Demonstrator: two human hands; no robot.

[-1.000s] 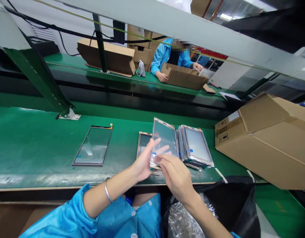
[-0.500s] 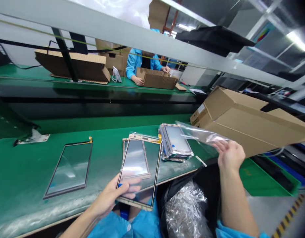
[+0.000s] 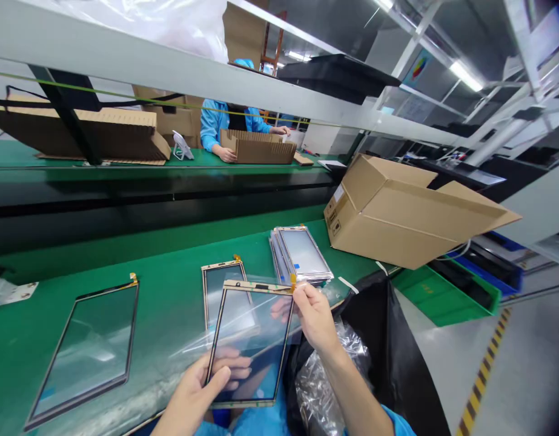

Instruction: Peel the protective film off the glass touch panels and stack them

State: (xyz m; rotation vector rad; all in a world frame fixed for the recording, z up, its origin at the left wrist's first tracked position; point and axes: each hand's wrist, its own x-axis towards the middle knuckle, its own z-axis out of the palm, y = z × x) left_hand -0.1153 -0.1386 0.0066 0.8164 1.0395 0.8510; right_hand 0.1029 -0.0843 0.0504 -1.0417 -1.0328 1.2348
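Observation:
My left hand (image 3: 195, 384) grips the lower left edge of a clear glass touch panel (image 3: 256, 333), tilted up above the bench edge. At its upper right corner, beside the small orange flex tab (image 3: 292, 281), my right hand (image 3: 316, 315) pinches the same panel. Whether a thin film is also in those fingers, I cannot tell. Partly hidden behind it, another framed panel (image 3: 206, 287) lies on the bench. Farther left lies a dark-edged panel (image 3: 91, 345). A stack of panels (image 3: 301, 251) sits beyond my right hand.
A black bag (image 3: 410, 363) holding crumpled clear plastic (image 3: 315, 387) hangs at the bench edge. An open cardboard box (image 3: 388, 221) stands at the right, near green bins (image 3: 443, 297). Across the bench, a person in blue (image 3: 213, 124) handles a carton (image 3: 261, 148).
My right hand has come from the far right, where it held a clear plastic sheet, to the panel's upper corner. The camera view has shifted right; the left hand still holds the panel.

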